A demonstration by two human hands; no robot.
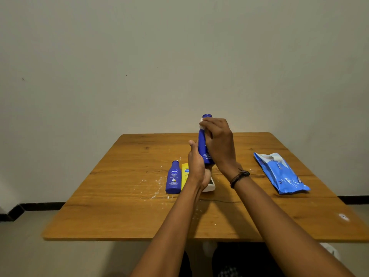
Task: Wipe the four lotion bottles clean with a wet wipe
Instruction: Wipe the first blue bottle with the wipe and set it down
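Bench [119,216]: a wooden top seen from above its near edge, against a plain wall.
White splatter [157,184]: drips and flecks across the middle of the bench, left of the bottles.
Nivea bottle [173,177]: dark blue, upright at mid-bench, label facing the camera.
Yellow bottle [184,174]: just beside the Nivea bottle on its right, partly hidden by the left wrist.
Left hand [196,166]: cups the base of the raised blue bottle, thumb upright along its side; the other fingers are hidden behind it.
Raised blue bottle [203,144]: held upright above the bench's centre, cap uppermost.
Wet wipe [201,122]: white, bunched against the bottle's neck.
White bottle [209,184]: on the bench below both hands, mostly hidden.
Right hand [218,142]: fingers [207,123] curled together over the wipe, pressing it to the neck.
Wristband [238,177]: dark, on the right wrist.
Wipes pack [279,172]: blue, lying flat near the bench's right edge, flap peeled back.
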